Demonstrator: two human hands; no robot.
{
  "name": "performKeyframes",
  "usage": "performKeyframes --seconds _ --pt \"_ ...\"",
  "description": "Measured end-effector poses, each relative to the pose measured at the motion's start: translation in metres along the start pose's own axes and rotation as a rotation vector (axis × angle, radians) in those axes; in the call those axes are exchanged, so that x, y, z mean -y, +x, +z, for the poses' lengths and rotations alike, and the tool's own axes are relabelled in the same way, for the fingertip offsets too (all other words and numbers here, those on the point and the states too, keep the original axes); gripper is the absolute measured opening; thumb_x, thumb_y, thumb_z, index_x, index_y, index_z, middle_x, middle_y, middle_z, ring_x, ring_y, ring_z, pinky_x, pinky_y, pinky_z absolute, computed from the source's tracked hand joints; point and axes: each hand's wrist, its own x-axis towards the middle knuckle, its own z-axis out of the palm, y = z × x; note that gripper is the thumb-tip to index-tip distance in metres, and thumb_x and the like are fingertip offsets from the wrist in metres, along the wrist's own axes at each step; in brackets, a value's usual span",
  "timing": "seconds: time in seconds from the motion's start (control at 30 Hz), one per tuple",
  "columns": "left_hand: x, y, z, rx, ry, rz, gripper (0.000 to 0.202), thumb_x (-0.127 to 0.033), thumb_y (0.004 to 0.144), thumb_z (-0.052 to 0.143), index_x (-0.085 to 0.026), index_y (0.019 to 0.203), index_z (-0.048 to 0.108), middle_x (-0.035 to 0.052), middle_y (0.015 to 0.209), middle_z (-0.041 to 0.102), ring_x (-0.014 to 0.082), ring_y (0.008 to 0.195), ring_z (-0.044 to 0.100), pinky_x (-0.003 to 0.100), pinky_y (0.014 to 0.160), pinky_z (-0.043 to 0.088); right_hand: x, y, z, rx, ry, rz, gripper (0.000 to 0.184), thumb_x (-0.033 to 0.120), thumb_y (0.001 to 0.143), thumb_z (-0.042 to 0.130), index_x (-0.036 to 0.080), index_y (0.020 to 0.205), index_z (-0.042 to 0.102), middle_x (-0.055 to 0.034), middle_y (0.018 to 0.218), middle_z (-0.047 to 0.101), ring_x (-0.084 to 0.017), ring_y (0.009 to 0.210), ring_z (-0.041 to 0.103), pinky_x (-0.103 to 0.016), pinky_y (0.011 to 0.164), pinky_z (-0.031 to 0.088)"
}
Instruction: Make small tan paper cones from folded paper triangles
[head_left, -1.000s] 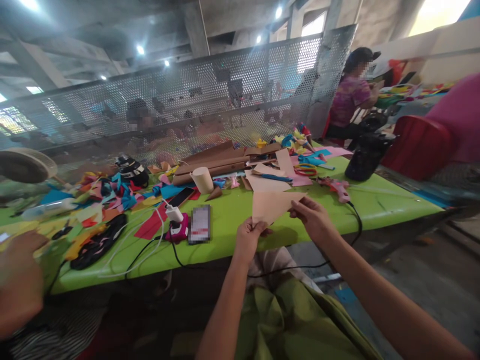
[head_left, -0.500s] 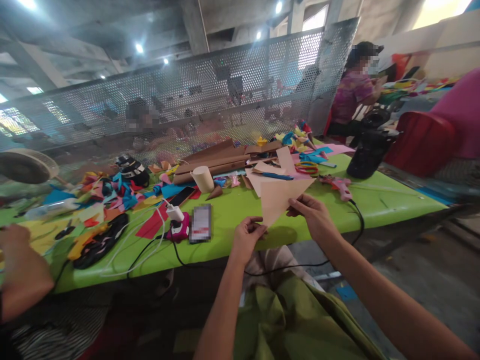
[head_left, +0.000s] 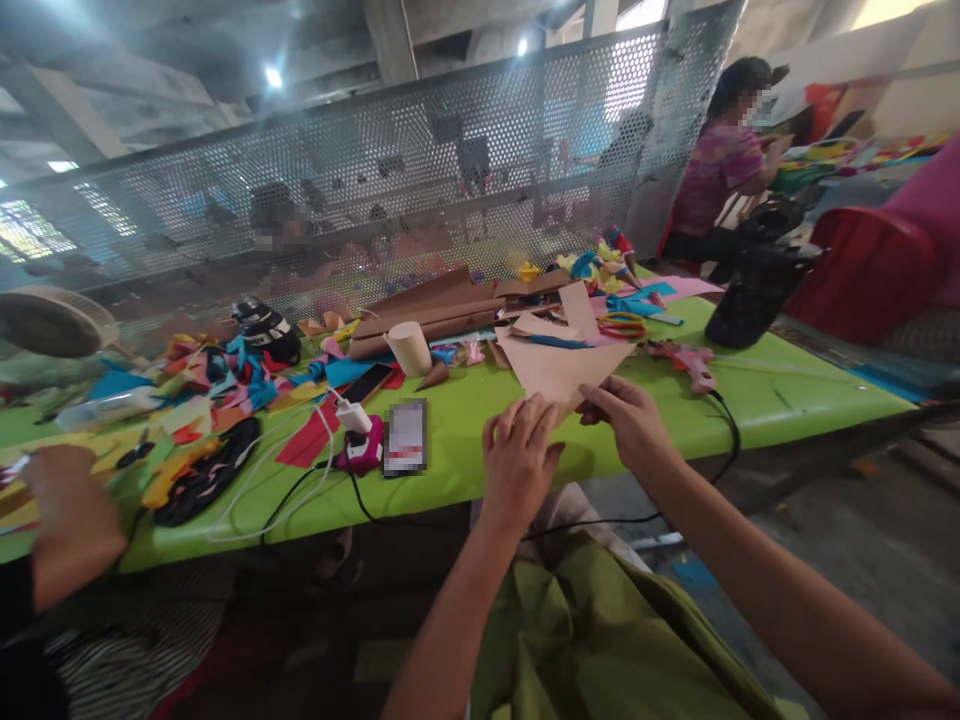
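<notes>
A pale tan triangular piece of paper [head_left: 555, 372] is held just above the table's near edge. My left hand [head_left: 519, 450] has its fingers laid over the paper's near-left side, with the thumb tucked toward the right. On the paper's right edge, my right hand [head_left: 626, 412] pinches between thumb and fingertips. Behind the held paper lie more tan paper pieces [head_left: 577, 308] and a blue pen-like tool [head_left: 553, 341]. Scissors with yellow and red handles [head_left: 622, 324] rest farther back. A pink glue gun [head_left: 694, 368] lies to the right of my right hand.
On the green table [head_left: 457, 460] are a phone [head_left: 405, 438], a magenta plug adapter [head_left: 363, 446] with cables, a cream roll [head_left: 409, 348] and a brown cone [head_left: 433, 376]. Colourful scraps [head_left: 225, 375] spread left, near a co-worker's arm [head_left: 75, 520]. A dark bottle-like object [head_left: 739, 305] stands right.
My left hand has moved up and right, its fingers going from a pinch at the paper's lower corner to lying over its near side. The paper has tilted flatter. My right hand keeps its pinch.
</notes>
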Motion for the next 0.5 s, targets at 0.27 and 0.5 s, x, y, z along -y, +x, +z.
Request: performKeyframes --seconds 0.27,0.5 --pt "0.015 0.019 0.015 0.056 -0.69 -0.533 0.028 -0.027 0.098 0.051 -0.021 0.112 0.075 0.0065 0.106 0.078 0.0235 0.098 0.068 0.035 0.089 0.048 0.005 0.009 -0.001 -0.057 -0.079 -0.166 0.043 0.054 0.065 0.082 0.024 0.091 0.065 -0.0014 0.083 0.066 -0.016 0.071 0.058 -0.029 0.065 0.048" --pt "0.026 0.03 0.028 0.092 -1.219 -0.915 0.032 -0.043 0.081 0.07 -0.017 0.097 0.076 0.0066 0.089 0.078 0.0216 0.083 0.071 0.028 0.074 0.048 0.003 0.038 0.0 0.154 -0.07 -0.027 0.047 0.056 0.059 0.085 0.023 0.087 0.068 -0.0029 0.083 0.069 -0.021 0.079 0.062 -0.034 0.074 0.049"
